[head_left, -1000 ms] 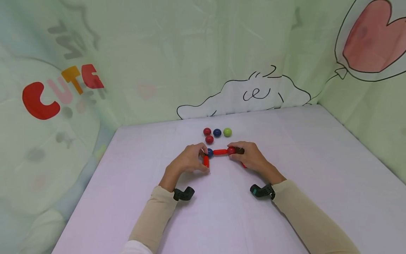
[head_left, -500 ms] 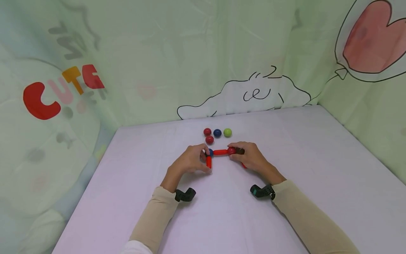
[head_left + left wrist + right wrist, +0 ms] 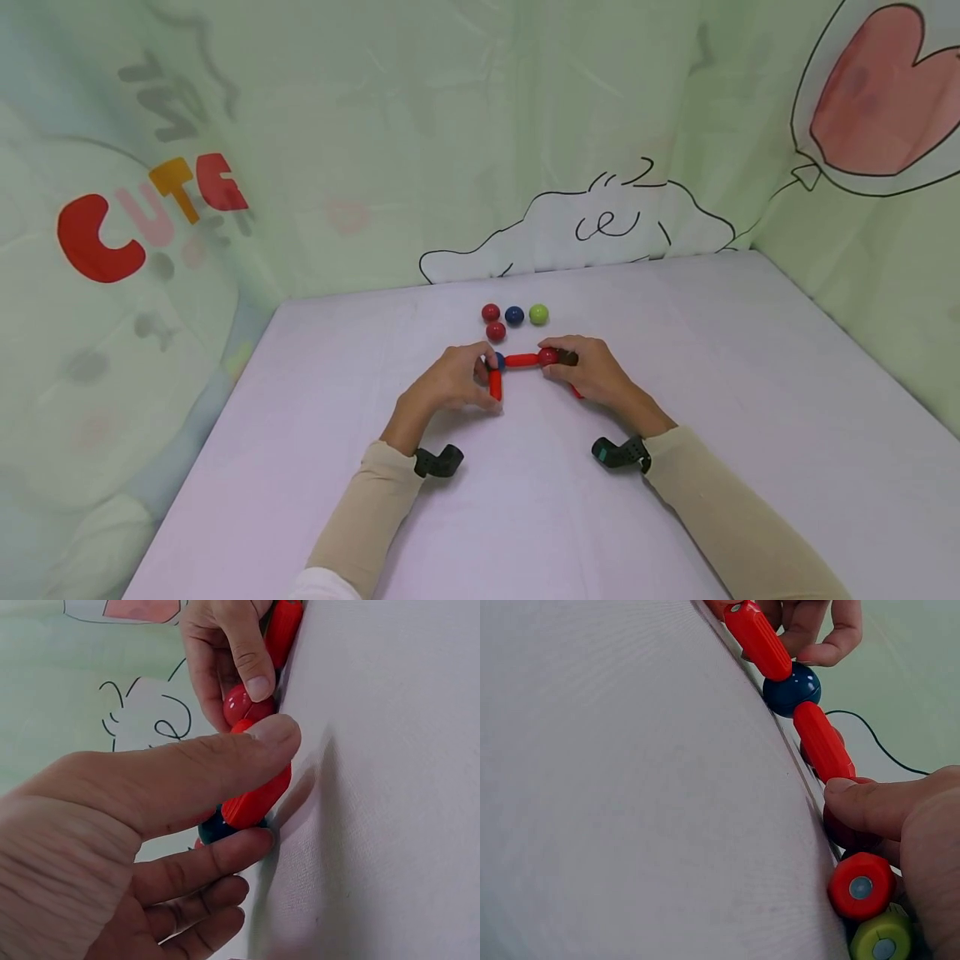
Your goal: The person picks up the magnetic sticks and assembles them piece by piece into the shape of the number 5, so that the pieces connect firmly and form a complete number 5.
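The left hand pinches a red stick between thumb and forefinger, its far end against a blue ball. A second red stick runs right to a red ball — gripped by the right hand. Beyond, on the pale table: two loose red balls, a dark blue ball, a green ball.

Setting: curtained-off tabletop area, room type unclear | cloth-covered table stood inside | printed green curtain hung behind table | CUTE lettering showed left of table, heart balloon beyond its right corner
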Available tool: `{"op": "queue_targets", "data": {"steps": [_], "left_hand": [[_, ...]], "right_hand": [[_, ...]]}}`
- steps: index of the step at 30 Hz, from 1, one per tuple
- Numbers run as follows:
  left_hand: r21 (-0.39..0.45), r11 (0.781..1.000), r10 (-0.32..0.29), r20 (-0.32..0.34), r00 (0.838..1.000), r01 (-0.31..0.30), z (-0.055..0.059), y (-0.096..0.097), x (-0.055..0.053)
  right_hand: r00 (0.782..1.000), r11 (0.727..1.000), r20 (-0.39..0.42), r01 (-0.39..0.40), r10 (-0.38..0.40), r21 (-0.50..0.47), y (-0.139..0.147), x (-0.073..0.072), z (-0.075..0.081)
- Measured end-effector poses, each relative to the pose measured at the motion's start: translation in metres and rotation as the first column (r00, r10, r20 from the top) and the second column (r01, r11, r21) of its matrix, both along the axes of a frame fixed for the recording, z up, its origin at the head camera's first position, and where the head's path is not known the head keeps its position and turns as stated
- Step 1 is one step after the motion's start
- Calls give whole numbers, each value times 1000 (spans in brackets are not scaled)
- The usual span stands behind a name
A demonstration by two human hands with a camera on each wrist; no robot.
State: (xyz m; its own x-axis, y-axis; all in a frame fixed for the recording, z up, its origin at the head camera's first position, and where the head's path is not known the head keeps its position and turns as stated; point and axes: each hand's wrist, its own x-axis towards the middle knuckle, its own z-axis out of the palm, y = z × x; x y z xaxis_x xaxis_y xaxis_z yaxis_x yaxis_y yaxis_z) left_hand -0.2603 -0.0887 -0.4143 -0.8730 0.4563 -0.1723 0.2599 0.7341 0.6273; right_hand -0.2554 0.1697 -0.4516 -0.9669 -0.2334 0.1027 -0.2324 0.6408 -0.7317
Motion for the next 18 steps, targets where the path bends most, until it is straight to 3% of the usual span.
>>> {"op": "queue_targets", "data": {"steps": [11,18], "left_hand": [[68,995,72,13,997,-73,7,-5,0],[59,993,101,-27,995,-99,8,-8,-6]], "right_hand": [[1000,1000,0,11,-11,15,0,1,0],[1000,1000,-16,23,-23,6,-2,2,0]]}}
